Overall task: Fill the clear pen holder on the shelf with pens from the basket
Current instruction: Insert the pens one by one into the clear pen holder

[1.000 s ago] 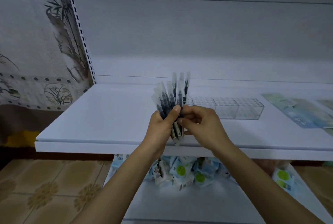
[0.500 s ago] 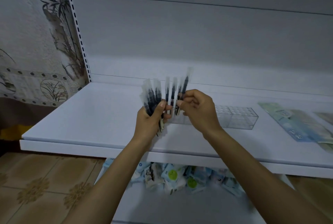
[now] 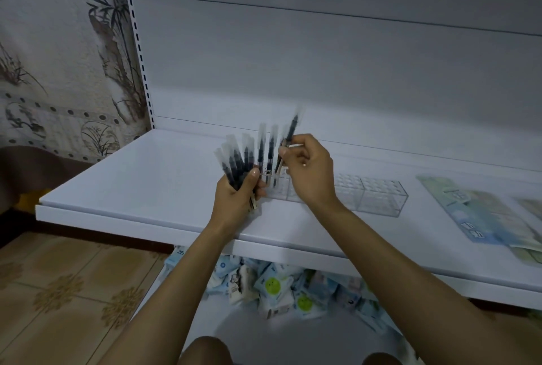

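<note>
lifted out of the fan since half a second ago, one pen [image 3: 290, 132] is pinched in the right hand [image 3: 308, 171], long axis tipped toward 1 o'clock. clear pen holder [image 3: 378, 197] lies on the shelf [image 3: 146, 182] behind that hand, running toward 4 o'clock, farther from the left hand [image 3: 234, 197], which grips the remaining pens [image 3: 237, 159].

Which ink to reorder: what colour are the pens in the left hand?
The pens look black with clear casings, head view.

There is one camera, worn on the person's head. It looks forward and down at the shelf [image 3: 146, 176], from close by. The floor [image 3: 58, 291] shows lower left.
</note>
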### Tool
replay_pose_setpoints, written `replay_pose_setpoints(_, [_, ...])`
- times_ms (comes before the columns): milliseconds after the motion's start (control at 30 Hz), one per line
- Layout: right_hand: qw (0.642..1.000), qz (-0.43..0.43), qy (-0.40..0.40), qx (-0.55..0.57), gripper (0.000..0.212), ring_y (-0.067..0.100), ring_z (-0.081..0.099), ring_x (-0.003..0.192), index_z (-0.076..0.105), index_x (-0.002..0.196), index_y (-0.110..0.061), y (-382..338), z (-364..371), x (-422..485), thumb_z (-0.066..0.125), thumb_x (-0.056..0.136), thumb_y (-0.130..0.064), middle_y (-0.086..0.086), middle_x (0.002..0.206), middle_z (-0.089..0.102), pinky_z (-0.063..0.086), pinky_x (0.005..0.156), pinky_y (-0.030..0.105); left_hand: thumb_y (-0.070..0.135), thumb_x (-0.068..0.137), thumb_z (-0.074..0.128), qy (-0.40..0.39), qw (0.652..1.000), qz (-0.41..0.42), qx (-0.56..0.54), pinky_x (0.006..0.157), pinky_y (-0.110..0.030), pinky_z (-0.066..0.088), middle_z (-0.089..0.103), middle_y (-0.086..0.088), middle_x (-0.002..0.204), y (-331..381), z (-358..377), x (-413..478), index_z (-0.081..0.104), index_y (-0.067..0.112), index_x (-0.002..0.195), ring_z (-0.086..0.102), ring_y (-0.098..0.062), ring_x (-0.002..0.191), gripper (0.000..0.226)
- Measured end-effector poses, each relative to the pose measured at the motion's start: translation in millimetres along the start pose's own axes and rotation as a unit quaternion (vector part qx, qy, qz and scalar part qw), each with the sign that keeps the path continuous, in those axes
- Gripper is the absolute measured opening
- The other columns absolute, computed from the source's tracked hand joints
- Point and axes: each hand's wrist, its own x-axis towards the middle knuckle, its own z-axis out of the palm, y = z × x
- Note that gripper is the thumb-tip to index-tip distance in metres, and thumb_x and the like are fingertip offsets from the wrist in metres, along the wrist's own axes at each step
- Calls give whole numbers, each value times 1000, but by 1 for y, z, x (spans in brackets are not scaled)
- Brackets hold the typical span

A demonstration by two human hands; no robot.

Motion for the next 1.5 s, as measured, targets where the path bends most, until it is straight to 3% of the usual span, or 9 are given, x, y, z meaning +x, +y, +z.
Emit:
replay_pose_setpoints(367, [995, -25, -7, -93, 16, 11, 61, 71, 59, 96, -16, 8, 17, 21, 67, 87, -26, -12, 75, 59, 54, 69, 32, 12, 95, 56, 15, 998, -38, -44, 62, -18, 53, 66, -10, 79, -3, 2, 5, 62, -2, 106, 65, -8, 63, 19])
replay_pose_setpoints(633, [994, -1, 16, -110, 19, 10, 62, 73, 61, 98, -16, 17, 23, 22, 68, 86, -29, -9, 80, 62, 54, 70, 30, 13, 97, 53, 12, 998, -47, -45, 61, -20, 55, 64, -11, 74, 0, 0, 3, 61, 2, 92, 62, -9, 59, 14])
replay_pose_setpoints(933, [995, 16, 49, -90, 17, 9, 62, 72, 65, 94, -17, 16, 29, 20, 71, 83, -29, -9, 81, 64, 53, 69, 29, 7, 96, 52, 26, 992, -81, -96, 66, -20, 56, 63, -14, 84, 1, -2, 3, 61, 10, 95, 61, -16, 69, 10])
replay_pose_setpoints(1133, [991, 7, 123, -57, 13, 1, 58, 66, 65, 93, -19, 5, 21, 23, 70, 85, -28, -14, 76, 61, 53, 66, 28, 8, 96, 53, 35, 990, -102, -94, 66, -20, 56, 66, -12, 83, -2, -3, 6, 63, 7, 93, 61, -15, 68, 10])
replay_pose_setpoints(1500, [993, 8, 65, -98, 14, -1, 57, 63, 66, 90, -22, 13, 28, 16, 72, 82, -32, -18, 73, 60, 51, 63, 27, 9, 95, 55, 27, 989, -112, -94, 66, -23, 54, 69, -13, 82, -6, -6, 9, 65, 8, 92, 63, -15, 66, 10])
